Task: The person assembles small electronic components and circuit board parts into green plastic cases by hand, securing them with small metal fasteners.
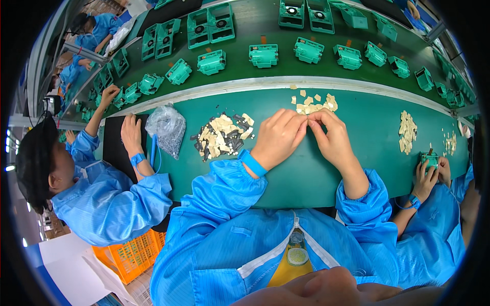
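1. Left hand [278, 137], with a bright blue band [252, 164] at its wrist, curls inward, its fingertips meeting the right hand's; whether it grips anything, I cannot tell.
2. Right hand [332, 137] has thumb and forefinger drawn together at that same spot; anything pinched there is hidden or too small to make out.
3. Flat, angular, cream-coloured pieces [331, 102] lie loosely heaped on the smooth green tabletop [306, 186], just beyond both hands. A brushing knuckle could scatter them toward the pale metal rail [255, 84].
4. Left of the left hand sits a mixed pile of cream and black pieces [222, 135]. The shiny blue sleeve [224, 183] is near enough that a careless sweep could drag some away.
5. If a tiny piece is between the fingertips, an uneven pull could make it slip and drop among look-alikes.
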`<state>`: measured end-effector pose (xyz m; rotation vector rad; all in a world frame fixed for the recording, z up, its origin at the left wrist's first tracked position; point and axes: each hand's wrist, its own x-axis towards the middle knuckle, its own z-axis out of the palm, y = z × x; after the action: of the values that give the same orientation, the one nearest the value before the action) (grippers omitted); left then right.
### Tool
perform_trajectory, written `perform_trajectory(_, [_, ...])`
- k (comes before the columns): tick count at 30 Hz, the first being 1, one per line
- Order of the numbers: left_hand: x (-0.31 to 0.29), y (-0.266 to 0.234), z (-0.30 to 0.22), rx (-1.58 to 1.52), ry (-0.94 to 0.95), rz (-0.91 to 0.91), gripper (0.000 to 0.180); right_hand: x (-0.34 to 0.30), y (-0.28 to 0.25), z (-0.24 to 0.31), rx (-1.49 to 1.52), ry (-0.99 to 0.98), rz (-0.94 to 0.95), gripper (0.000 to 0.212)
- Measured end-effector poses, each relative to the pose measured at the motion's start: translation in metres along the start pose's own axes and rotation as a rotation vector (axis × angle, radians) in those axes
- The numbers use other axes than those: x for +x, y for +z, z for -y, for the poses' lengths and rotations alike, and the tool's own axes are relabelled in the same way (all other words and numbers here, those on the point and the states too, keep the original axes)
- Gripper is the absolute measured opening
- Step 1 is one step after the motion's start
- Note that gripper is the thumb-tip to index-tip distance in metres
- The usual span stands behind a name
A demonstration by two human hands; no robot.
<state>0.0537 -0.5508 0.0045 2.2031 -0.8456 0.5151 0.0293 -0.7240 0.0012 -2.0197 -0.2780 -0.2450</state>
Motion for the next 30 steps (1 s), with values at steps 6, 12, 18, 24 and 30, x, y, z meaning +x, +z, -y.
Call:
perform_trajectory(6, [0.001, 0.002, -0.002, -0.008, -0.023, 0.025, 0.012, -0.002, 0.0, -0.002, -0.015, 0.042, 0.013, 0.005])
perform_trajectory(12, [-0.002, 0.006, 0.001, -0.118, -0.123, 0.029, 0.01, -0.002, -0.001, -0.002, 0.088, 0.119, 0.029, 0.006])
perform_trajectory(18, [-0.002, 0.011, 0.007, -0.245, -0.35, -0.004, 0.006, -0.002, -0.014, -0.02, 0.31, 0.346, 0.066, 0.01])
perform_trajectory(24, [-0.002, 0.014, 0.015, -0.216, -0.429, 0.078, 0.009, 0.003, -0.023, -0.025, 0.399, 0.45, 0.057, 0.012])
perform_trajectory(30, [0.002, 0.019, 0.016, -0.163, -0.257, 0.05, 0.013, 0.002, -0.019, -0.026, 0.354, 0.379, 0.032, 0.014])
